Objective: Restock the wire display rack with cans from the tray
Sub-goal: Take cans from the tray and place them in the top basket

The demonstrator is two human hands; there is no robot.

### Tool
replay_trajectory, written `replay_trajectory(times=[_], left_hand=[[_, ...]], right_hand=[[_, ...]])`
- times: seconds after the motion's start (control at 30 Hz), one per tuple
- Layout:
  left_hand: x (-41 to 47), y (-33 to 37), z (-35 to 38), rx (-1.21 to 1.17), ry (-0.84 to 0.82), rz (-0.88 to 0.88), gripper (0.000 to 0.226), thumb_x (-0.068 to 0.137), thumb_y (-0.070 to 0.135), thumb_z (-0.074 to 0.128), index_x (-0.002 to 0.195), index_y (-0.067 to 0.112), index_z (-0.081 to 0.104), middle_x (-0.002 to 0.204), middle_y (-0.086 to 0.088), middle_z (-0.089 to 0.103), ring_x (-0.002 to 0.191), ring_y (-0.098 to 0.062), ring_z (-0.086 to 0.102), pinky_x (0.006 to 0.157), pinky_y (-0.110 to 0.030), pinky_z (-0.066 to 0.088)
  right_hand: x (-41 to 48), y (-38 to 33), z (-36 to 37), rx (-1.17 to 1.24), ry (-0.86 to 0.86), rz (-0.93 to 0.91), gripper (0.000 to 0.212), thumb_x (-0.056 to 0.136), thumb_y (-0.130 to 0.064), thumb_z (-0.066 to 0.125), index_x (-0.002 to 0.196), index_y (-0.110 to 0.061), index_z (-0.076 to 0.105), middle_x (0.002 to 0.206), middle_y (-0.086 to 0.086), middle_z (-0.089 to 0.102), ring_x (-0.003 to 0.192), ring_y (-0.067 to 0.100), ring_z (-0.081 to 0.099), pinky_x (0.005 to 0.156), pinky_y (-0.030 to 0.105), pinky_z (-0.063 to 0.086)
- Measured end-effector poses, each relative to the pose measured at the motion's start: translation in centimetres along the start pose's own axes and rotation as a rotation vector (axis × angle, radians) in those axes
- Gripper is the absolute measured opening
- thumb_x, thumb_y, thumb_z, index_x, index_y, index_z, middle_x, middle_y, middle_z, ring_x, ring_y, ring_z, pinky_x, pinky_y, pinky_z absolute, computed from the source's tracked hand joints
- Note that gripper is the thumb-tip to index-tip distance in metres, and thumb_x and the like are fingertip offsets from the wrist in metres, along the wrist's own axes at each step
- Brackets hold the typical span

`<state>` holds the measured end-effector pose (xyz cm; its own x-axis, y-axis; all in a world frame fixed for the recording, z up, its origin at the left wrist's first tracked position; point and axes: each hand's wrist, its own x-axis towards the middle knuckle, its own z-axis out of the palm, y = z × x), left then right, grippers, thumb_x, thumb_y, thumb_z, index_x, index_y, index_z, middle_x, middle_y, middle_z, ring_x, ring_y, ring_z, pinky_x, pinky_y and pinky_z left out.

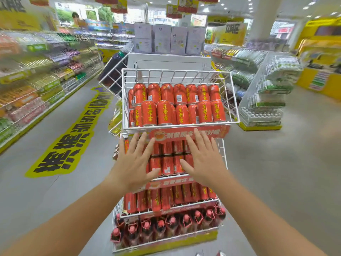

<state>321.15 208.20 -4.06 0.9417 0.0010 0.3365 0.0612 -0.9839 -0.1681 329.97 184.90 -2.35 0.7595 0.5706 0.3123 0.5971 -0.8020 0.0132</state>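
Note:
A white wire display rack [177,72] stands straight ahead with several tiers. Its top basket holds two rows of upright red cans [177,106] with yellow lettering. Lower tiers hold more red cans [167,164], and dark bottles with pink caps [166,228] fill the bottom tier. My left hand [133,161] and my right hand [203,157] hover in front of the second tier, palms down, fingers spread, holding nothing. At the bottom edge two can tops [210,254] just show; the tray is out of view.
Long shelves of drinks [36,85] line the aisle on the left, with a yellow floor sticker [70,137] beside them. Another wire rack with bottled drinks [265,93] stands to the right. Pale boxes [169,39] sit on a white unit behind the rack.

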Motion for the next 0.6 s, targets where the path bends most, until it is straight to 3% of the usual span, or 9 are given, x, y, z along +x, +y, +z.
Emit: replay_trajectory(times=[0.17,0.3,0.43,0.6], left_hand=[[-6.4,2.5,4.3,-0.053,-0.097,0.044,0.092,0.086,0.072,0.027,0.156,0.013,0.026,0.162,-0.019,0.029,0.149,-0.041,0.025,0.113,-0.067,0.026],[-11.1,5.1,10.8,-0.088,-0.203,0.066,0.094,0.086,0.074,0.026,0.158,0.014,0.018,0.163,-0.019,0.024,0.148,-0.043,0.024,0.115,-0.064,0.026],[-16.5,8.3,21.3,-0.11,-0.33,0.078,0.094,0.085,0.073,0.024,0.157,0.013,0.022,0.161,-0.02,0.029,0.145,-0.044,0.03,0.113,-0.063,0.03],[-25.3,12.4,38.0,-0.151,-0.508,0.073,0.094,0.081,0.072,0.032,0.153,0.011,0.036,0.154,-0.022,0.041,0.139,-0.045,0.042,0.108,-0.065,0.037]], right_hand=[[-8.0,-0.8,4.8,0.019,-0.116,0.057,0.079,0.096,-0.061,0.031,0.161,-0.02,0.01,0.169,0.01,0.0,0.156,0.03,-0.003,0.125,0.05,0.004],[-14.0,-0.4,12.1,0.038,-0.207,0.115,0.083,0.09,-0.062,0.033,0.158,-0.015,0.026,0.167,0.015,0.017,0.154,0.035,0.013,0.123,0.054,0.019],[-20.4,-0.4,23.1,0.086,-0.309,0.122,0.082,0.086,-0.06,0.038,0.153,-0.011,0.038,0.161,0.019,0.032,0.149,0.038,0.028,0.118,0.054,0.029],[-29.8,-1.4,41.0,0.186,-0.501,0.113,0.086,0.085,-0.061,0.033,0.151,-0.007,0.04,0.159,0.023,0.034,0.147,0.042,0.032,0.115,0.054,0.034]])
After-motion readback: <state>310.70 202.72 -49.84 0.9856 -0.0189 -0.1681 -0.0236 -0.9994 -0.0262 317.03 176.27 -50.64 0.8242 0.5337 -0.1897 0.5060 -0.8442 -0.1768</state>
